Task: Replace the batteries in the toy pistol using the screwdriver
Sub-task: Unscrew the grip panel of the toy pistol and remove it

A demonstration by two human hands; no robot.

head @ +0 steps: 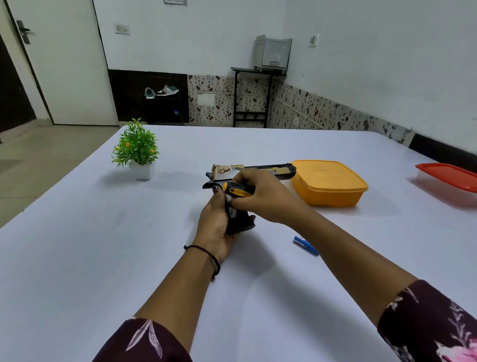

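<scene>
At table (92, 243) centre: grips pistol (270, 172) by its black handle with left hand (216, 226), fingers curled round the handle from below, thumb raised along its near side; holds barrel roughly level and pointing right, muzzle end just beside yellow box (327, 184); cannot tell whether handle base touches the table. Clasps screwdriver (237, 191) in right hand (264, 195), fingers wrapped over its black-and-yellow handle, directly above the left thumb and against the pistol's rear; hides the screwdriver tip behind the fingers, so contact with any screw cannot be told. Shows a white label (232, 211) reading "Hey" on the handle side, between both hands; cannot tell whether a battery. Right of the right forearm, flat on the table: small blue item (305, 245), partly hidden, type unclear. Far right: red-lidded box (456, 180), well apart from yellow box. Far left: plant (136, 146) in white pot. On left wrist: black band (214, 259); on both arms: dark floral sleeves (148, 344).
</scene>
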